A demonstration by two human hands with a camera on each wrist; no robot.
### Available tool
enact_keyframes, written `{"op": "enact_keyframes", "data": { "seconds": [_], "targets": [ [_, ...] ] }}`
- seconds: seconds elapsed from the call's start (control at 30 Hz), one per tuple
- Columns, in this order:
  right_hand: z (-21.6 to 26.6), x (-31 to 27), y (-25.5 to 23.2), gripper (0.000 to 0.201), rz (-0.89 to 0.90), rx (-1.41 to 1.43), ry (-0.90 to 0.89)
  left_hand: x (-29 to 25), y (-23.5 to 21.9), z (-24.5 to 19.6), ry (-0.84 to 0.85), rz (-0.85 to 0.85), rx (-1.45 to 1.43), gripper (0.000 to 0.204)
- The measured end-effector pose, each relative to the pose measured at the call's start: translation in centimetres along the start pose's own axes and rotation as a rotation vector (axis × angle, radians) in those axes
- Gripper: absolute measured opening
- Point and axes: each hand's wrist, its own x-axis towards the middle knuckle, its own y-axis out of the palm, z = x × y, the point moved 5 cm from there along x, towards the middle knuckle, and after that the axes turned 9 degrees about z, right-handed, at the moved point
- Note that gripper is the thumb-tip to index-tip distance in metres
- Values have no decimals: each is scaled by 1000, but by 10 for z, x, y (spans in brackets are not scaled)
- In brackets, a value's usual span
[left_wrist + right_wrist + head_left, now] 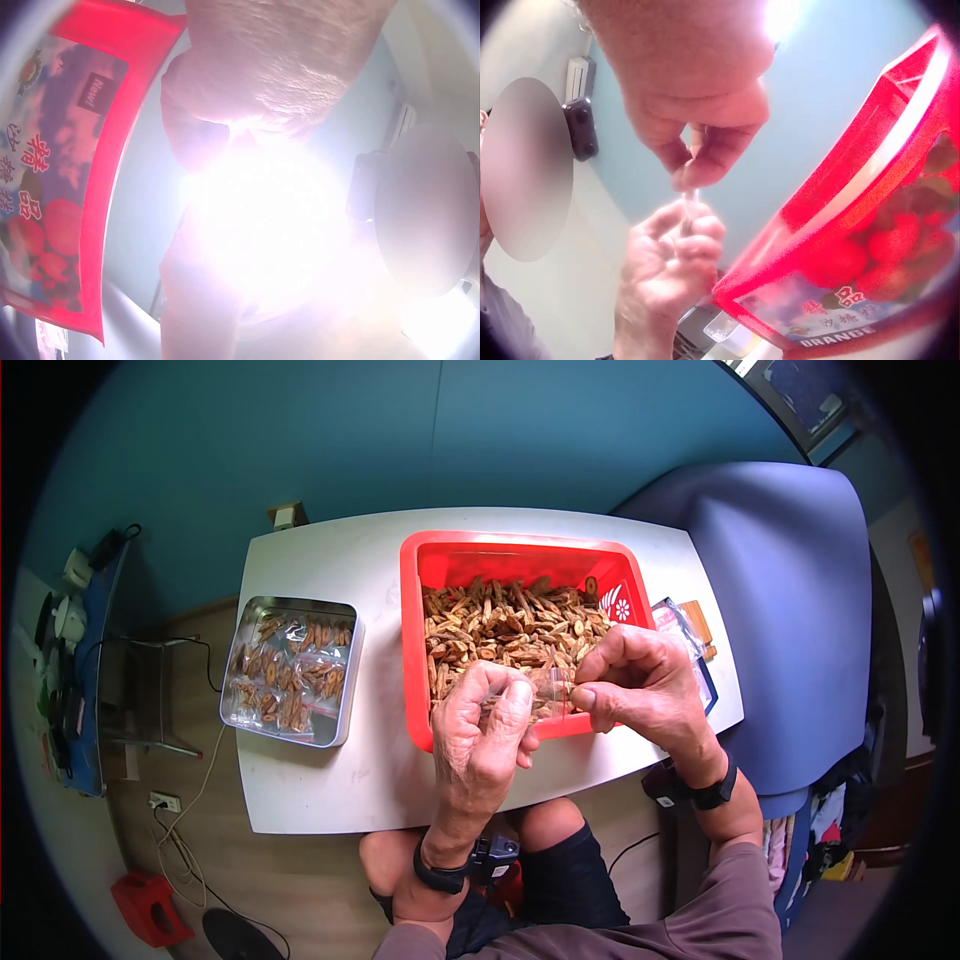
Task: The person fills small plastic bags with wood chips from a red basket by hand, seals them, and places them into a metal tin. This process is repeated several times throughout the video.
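Note:
Both hands meet over the near edge of a red plastic bin [412, 660] filled with dried brown slices [510, 620]. Between them stretches a small clear zip bag [552, 682] with a thin red line. My left hand [480, 730] holds one side of the bag, thumb on top and fingers curled beneath. On the other side, my right hand [650, 685] pinches the bag's edge between thumb and forefinger. In the right wrist view the right hand [697, 112] pinches the bag just above the left hand [671, 255]. Glare hides the left fingers in the left wrist view.
To the left on the white table [380, 780] stands a metal tin [350, 690] holding several zip bags of brown slices. A tray with clear bags [680, 625] lies partly hidden right of the bin. A blue-grey covered shape [790, 610] borders the table's right side.

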Motion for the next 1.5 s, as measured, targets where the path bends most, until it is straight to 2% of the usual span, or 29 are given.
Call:
{"op": "enact_keyframes", "data": {
  "seconds": [0.13, 0.2, 0.43, 0.5, 0.63, 0.73, 0.8, 0.93, 1.1, 1.27, 1.4, 1.5],
  "targets": [
    [-4, 2, -1, 17, 21, -31, 27, 0, 1, 1, 7, 9, -9, 18],
    [-6, 4, 1, 16, 15, -29, -43, 0, 3, 1, -6, 16, -1, 20],
    [-11, 3, 4, 15, 59, 35, -77, 0, 7, 2, -33, 46, 75, 17],
    [-9, 4, 7, 20, 31, 83, -3, 1, 7, 2, -17, 85, 116, 11],
    [-7, 1, 4, 26, 40, 83, 28, 0, 8, 1, -35, 82, 108, 11],
    [-11, -1, -1, 19, 92, -25, 60, 0, 11, 3, -59, 108, 82, 16],
    [-10, -2, -3, 13, 85, -55, -6, 0, 14, 2, -50, 136, 63, 17],
    [-3, -5, 1, 14, 51, 3, -14, 0, 17, 5, -62, 164, 58, 19],
    [2, -13, 2, 13, 45, 74, 75, 0, 21, 10, -100, 225, -53, 24],
    [9, -20, -3, 12, 18, 77, 59, -2, 33, 18, -139, 260, -219, 26],
    [19, -26, -6, 12, -38, -14, 93, -2, 43, 27, -199, 300, -334, 29],
    [27, -32, -6, 18, -109, -206, 148, -6, 51, 29, -215, 301, -422, 29]
  ]
}}
